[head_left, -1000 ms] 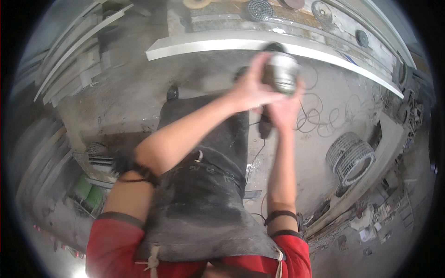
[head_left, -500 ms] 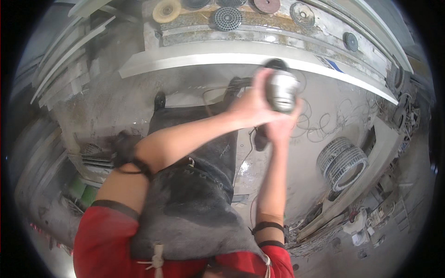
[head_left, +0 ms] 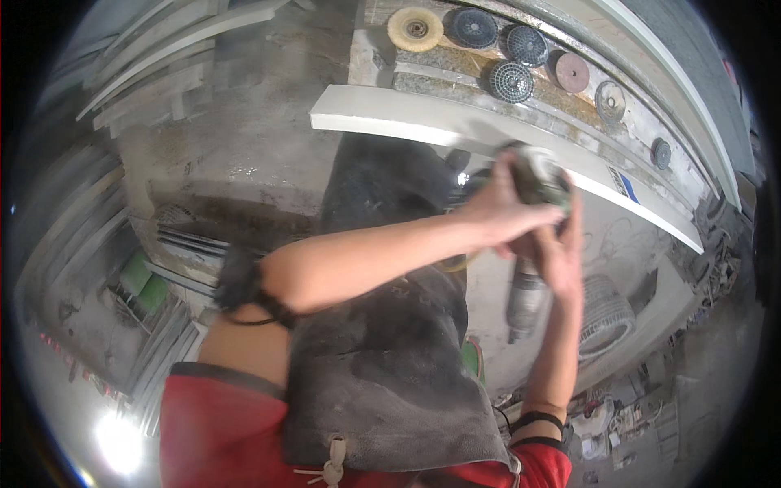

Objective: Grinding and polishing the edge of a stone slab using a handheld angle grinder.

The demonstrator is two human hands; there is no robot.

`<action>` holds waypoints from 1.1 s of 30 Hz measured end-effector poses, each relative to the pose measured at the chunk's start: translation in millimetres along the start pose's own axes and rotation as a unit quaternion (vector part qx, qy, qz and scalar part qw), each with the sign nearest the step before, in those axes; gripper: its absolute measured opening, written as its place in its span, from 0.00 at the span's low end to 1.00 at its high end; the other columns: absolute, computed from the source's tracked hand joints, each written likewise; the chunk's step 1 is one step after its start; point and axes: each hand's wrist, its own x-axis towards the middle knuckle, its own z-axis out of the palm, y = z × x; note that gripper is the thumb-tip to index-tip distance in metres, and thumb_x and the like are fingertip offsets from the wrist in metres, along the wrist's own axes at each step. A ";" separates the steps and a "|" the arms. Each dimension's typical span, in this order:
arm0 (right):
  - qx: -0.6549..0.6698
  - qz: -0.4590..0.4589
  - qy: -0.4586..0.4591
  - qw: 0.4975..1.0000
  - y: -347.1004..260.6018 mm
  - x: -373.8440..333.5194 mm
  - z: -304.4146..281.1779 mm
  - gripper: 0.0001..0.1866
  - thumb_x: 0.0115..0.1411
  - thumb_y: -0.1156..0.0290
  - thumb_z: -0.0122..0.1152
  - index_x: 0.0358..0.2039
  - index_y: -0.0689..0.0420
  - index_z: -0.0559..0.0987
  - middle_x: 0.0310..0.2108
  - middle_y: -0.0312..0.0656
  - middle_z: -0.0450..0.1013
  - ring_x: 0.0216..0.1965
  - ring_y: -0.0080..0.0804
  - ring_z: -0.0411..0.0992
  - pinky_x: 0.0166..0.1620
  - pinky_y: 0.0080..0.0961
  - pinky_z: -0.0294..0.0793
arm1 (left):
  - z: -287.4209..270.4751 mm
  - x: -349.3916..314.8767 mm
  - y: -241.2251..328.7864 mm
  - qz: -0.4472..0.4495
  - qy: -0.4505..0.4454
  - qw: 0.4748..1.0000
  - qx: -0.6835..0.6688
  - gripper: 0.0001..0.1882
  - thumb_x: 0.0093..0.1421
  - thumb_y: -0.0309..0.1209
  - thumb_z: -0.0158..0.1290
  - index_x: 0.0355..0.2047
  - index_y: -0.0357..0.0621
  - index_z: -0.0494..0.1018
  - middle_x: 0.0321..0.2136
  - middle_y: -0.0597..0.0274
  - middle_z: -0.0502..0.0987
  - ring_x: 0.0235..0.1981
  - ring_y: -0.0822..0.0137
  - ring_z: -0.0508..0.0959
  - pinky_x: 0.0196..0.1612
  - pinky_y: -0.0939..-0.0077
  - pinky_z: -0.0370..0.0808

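Both hands are wrapped round a grinder (head_left: 526, 301), a hand-held power tool with a grey body and a rounded metal head (head_left: 539, 175), blurred by motion. My left hand (head_left: 508, 213) grips it by the head from the left. Just below and to the right, my right hand (head_left: 560, 254) holds the body, whose tail end sticks out toward me. The head sits at the front edge of a long white slab strip (head_left: 382, 114); whether they touch I cannot tell. Its working face is hidden.
Beyond the strip, a stained bench holds a cream pad (head_left: 415, 30), a reddish disc (head_left: 572, 71) and several dark discs, one with a studded grid face (head_left: 511, 81). Stacked tyres (head_left: 604, 317) stand at the right. White slabs (head_left: 175, 53) lean at the far left. A dark apron (head_left: 382, 382) covers my front.
The whole view has shifted, so bench and strip appear farther right. The grinder has turned along the strip's edge, and its body now shows below my hands. Both hands keep their grip.
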 end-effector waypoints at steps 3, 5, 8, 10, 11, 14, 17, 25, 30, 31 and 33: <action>-0.031 -0.041 -0.103 0.993 -20.2 24.0 81.2 0.44 0.60 0.63 0.65 0.70 0.59 0.51 0.64 0.55 0.60 0.66 0.44 0.59 0.66 0.39 0.59 | -73.6 -49.1 -7.7 0.014 0.095 0.993 -0.067 0.57 0.54 0.45 0.64 0.66 0.44 0.32 0.58 0.37 0.60 0.48 0.47 0.78 0.27 0.67 0.86; -0.089 -0.111 -0.116 0.983 -20.8 37.3 121.5 0.46 0.58 0.57 0.66 0.69 0.56 0.52 0.60 0.61 0.65 0.55 0.52 0.72 0.58 0.38 0.71 | -113.7 -73.9 -7.5 0.017 0.112 0.987 -0.115 0.54 0.54 0.42 0.64 0.66 0.41 0.36 0.59 0.40 0.60 0.46 0.52 0.79 0.28 0.68 0.85; -0.098 0.011 -0.239 0.966 -53.4 51.8 149.2 0.42 0.58 0.54 0.64 0.68 0.47 0.53 0.45 0.63 0.75 0.37 0.58 0.78 0.43 0.44 0.75 | -138.0 -100.6 -13.6 0.081 0.183 0.970 -0.142 0.32 0.60 0.35 0.58 0.60 0.38 0.59 0.47 0.50 0.74 0.44 0.59 0.81 0.29 0.68 0.86; -0.088 -0.019 -0.211 0.973 -40.3 50.6 132.2 0.43 0.58 0.54 0.64 0.68 0.47 0.53 0.43 0.64 0.75 0.37 0.59 0.78 0.43 0.45 0.75 | -122.2 -82.1 -15.8 0.129 0.144 0.970 -0.146 0.39 0.59 0.36 0.59 0.64 0.40 0.51 0.51 0.47 0.71 0.47 0.56 0.79 0.30 0.66 0.86; -0.101 -0.021 -0.170 0.980 -33.2 43.1 109.4 0.44 0.57 0.52 0.64 0.68 0.49 0.53 0.46 0.64 0.74 0.37 0.62 0.77 0.44 0.46 0.75 | -104.9 -66.5 -21.9 0.088 0.136 0.978 -0.134 0.43 0.59 0.36 0.60 0.65 0.41 0.46 0.54 0.45 0.67 0.49 0.53 0.78 0.31 0.64 0.86; -0.145 -0.065 -0.069 0.985 7.0 19.0 13.6 0.46 0.58 0.51 0.64 0.70 0.52 0.50 0.63 0.61 0.61 0.52 0.56 0.74 0.55 0.41 0.73 | -12.0 -13.9 -6.8 0.014 0.075 0.993 -0.092 0.50 0.58 0.38 0.61 0.65 0.43 0.35 0.59 0.41 0.58 0.54 0.47 0.73 0.32 0.60 0.86; -0.024 0.023 0.026 0.999 33.2 -5.0 -96.0 0.46 0.61 0.56 0.64 0.70 0.59 0.50 0.64 0.56 0.60 0.63 0.46 0.63 0.64 0.40 0.63 | 85.2 61.3 -1.8 0.020 -0.045 0.998 -0.033 0.58 0.52 0.44 0.64 0.66 0.37 0.33 0.55 0.37 0.66 0.46 0.49 0.79 0.31 0.69 0.85; -0.027 -0.014 0.036 0.999 57.5 -3.4 -143.1 0.42 0.62 0.62 0.62 0.70 0.59 0.51 0.66 0.56 0.57 0.64 0.45 0.62 0.62 0.41 0.68 | 126.8 86.9 7.1 0.004 -0.005 0.998 0.062 0.57 0.51 0.47 0.65 0.66 0.35 0.37 0.56 0.37 0.65 0.45 0.49 0.80 0.29 0.67 0.85; -0.136 0.006 -0.236 0.962 2.0 44.7 6.0 0.47 0.56 0.45 0.61 0.68 0.54 0.54 0.59 0.60 0.67 0.45 0.60 0.77 0.54 0.43 0.76 | -7.4 1.3 -40.3 0.024 0.160 0.981 -0.109 0.37 0.60 0.32 0.58 0.65 0.38 0.53 0.55 0.49 0.69 0.51 0.58 0.78 0.48 0.63 0.82; -0.140 0.012 -0.234 0.962 5.8 42.3 1.4 0.47 0.56 0.45 0.61 0.68 0.54 0.54 0.59 0.60 0.67 0.45 0.60 0.77 0.54 0.43 0.76 | -8.5 -6.5 -29.2 0.022 0.155 0.981 -0.112 0.37 0.61 0.32 0.58 0.65 0.39 0.52 0.55 0.49 0.69 0.50 0.60 0.78 0.47 0.64 0.82; -0.097 -0.043 -0.170 0.980 15.3 36.4 -17.1 0.46 0.56 0.48 0.62 0.68 0.55 0.54 0.59 0.58 0.68 0.39 0.59 0.79 0.51 0.42 0.78 | 9.6 2.4 -11.9 0.033 0.059 0.992 -0.110 0.39 0.61 0.33 0.57 0.66 0.40 0.48 0.55 0.49 0.69 0.46 0.59 0.80 0.38 0.69 0.84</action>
